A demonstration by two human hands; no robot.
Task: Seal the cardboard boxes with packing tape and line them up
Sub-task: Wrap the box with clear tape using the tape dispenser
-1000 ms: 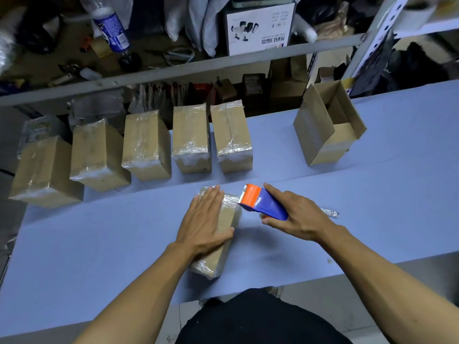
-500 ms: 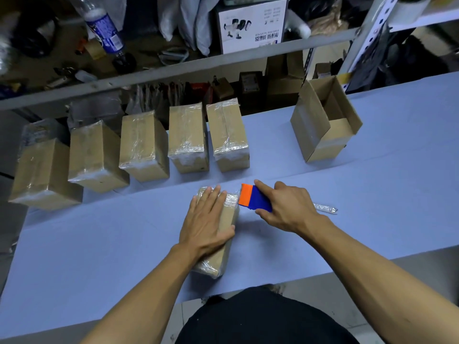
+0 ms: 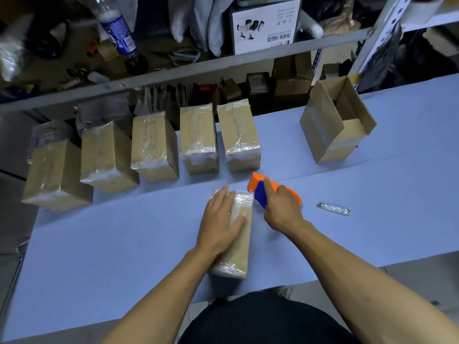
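A small cardboard box wrapped in clear tape lies lengthwise on the blue table in front of me. My left hand rests flat on its top, fingers straight. My right hand grips an orange and blue tape dispenser at the box's far right corner. Several taped boxes stand in a row behind: the nearest, then, and others further left. An open, untaped box stands at the back right.
A crumpled strip of tape lies on the table right of my right hand. A metal shelf rail runs behind the row, with a plastic bottle, a white printed carton and clutter above it. The table's near edge is close to my body.
My right hand has drawn the dispenser in against the box's far right corner and tipped it up. My left hand stays flat on the box.
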